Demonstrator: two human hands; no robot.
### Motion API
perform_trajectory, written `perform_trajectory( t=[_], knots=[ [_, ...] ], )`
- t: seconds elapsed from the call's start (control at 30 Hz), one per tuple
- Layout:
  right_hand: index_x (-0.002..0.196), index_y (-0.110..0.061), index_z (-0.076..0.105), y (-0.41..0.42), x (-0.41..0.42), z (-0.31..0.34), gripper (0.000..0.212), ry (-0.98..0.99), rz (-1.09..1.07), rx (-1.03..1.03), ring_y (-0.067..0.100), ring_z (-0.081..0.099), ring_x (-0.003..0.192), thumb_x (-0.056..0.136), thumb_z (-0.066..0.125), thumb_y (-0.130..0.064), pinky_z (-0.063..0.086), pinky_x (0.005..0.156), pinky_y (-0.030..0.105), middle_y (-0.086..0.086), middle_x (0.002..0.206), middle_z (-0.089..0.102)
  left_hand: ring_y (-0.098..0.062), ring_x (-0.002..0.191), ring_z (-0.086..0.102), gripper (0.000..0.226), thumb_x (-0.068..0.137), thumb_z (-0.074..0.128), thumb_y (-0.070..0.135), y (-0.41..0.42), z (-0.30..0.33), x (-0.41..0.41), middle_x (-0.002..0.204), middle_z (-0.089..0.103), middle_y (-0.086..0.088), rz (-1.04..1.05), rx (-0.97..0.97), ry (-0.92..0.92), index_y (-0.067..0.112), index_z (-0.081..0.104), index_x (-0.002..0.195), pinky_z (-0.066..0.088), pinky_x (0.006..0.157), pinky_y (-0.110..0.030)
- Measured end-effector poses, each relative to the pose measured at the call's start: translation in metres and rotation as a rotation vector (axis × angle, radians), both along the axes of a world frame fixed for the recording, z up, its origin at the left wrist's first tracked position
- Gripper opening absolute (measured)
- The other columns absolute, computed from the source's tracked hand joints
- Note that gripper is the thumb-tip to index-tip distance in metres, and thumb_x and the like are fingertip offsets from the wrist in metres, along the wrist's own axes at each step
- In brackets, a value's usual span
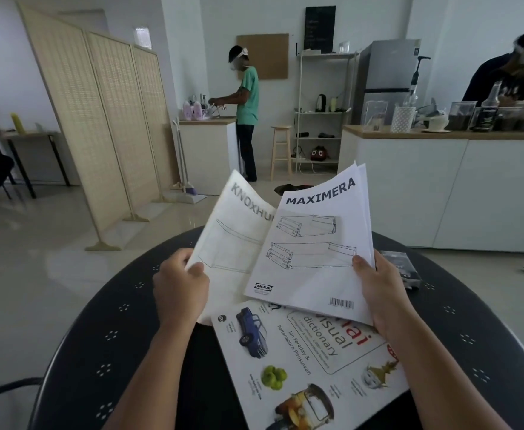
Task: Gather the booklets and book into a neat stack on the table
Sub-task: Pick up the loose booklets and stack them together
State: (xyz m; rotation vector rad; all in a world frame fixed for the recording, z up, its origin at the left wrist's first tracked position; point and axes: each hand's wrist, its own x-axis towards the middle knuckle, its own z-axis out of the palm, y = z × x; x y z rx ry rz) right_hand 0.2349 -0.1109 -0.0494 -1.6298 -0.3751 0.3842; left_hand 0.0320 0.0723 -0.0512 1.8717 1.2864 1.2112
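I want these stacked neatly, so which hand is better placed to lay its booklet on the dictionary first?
Probably the right hand. Its MAXIMERA booklet already overlaps the dictionary lying on the table. The left hand holds the KNOXHULT booklet farther left, mostly beyond the dictionary's edge.

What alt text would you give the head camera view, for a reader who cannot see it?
Two bare hands lift instruction booklets above a dark round table: the left hand grips the KNOXHULT booklet, the right hand the MAXIMERA booklet, which overlaps it. A visual dictionary lies flat beneath them.
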Motion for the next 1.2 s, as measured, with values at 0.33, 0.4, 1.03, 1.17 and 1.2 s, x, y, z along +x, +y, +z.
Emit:
perform_trajectory(
  t=[0.33, 0.4, 1.03, 1.17, 1.2],
  knots=[
    [0.118, -0.031, 0.061, -0.002, 0.001, -0.002, 0.021, -0.012, -0.008, 0.063, 0.025, 0.075, 0.071, 0.105, 0.045, -0.025, 0.064, 0.057, 0.040, 0.004, 0.093, 0.076, -0.012, 0.077, 0.061, 0.020, 0.099, 0.045, 0.001, -0.017, 0.028, 0.001, 0.093, 0.063, 0.001, 0.111, 0.004, -0.788, 0.006, 0.052, 0.118, 0.047, 0.069, -0.014],
    [0.115, -0.034, 0.059, -0.001, 0.002, -0.002, 0.019, 0.023, -0.014, 0.077, 0.025, 0.076, 0.069, 0.106, 0.044, -0.027, 0.063, 0.054, 0.037, 0.003, 0.095, 0.075, -0.006, 0.080, 0.066, 0.026, 0.099, 0.046, 0.000, -0.018, 0.028, 0.004, 0.096, 0.066, 0.004, -0.007, -0.175, -0.915, 0.010, 0.052, 0.122, 0.054, 0.071, -0.022],
    [0.112, -0.019, 0.066, -0.004, -0.010, 0.008, 0.033, -0.080, 0.327, 0.318, 0.024, 0.078, 0.083, 0.087, 0.061, -0.039, 0.063, 0.063, 0.038, 0.005, 0.096, 0.080, -0.001, 0.093, 0.061, 0.030, 0.103, 0.049, 0.011, -0.032, 0.000, 0.029, 0.113, 0.064, 0.004, -0.390, -0.269, -0.327, 0.030, 0.037, 0.124, 0.045, 0.068, -0.023],
    [0.107, -0.017, 0.068, -0.004, -0.011, 0.008, 0.030, -0.138, 0.276, 0.300, 0.027, 0.078, 0.082, 0.079, 0.078, -0.016, 0.063, 0.067, 0.045, 0.009, 0.096, 0.079, -0.005, 0.100, 0.069, 0.035, 0.103, 0.051, 0.013, -0.038, -0.001, 0.026, 0.116, 0.067, 0.007, -0.475, -0.068, -0.372, 0.031, 0.040, 0.132, 0.056, 0.081, -0.024],
    [0.103, -0.018, 0.069, -0.004, -0.012, 0.008, 0.022, -0.181, 0.233, 0.321, 0.024, 0.078, 0.079, 0.082, 0.076, -0.014, 0.064, 0.063, 0.041, 0.007, 0.092, 0.080, -0.006, 0.102, 0.070, 0.036, 0.103, 0.052, 0.015, -0.040, 0.000, 0.025, 0.118, 0.068, 0.005, -0.486, -0.005, -0.368, 0.028, 0.042, 0.136, 0.058, 0.084, -0.027]
  ],
)
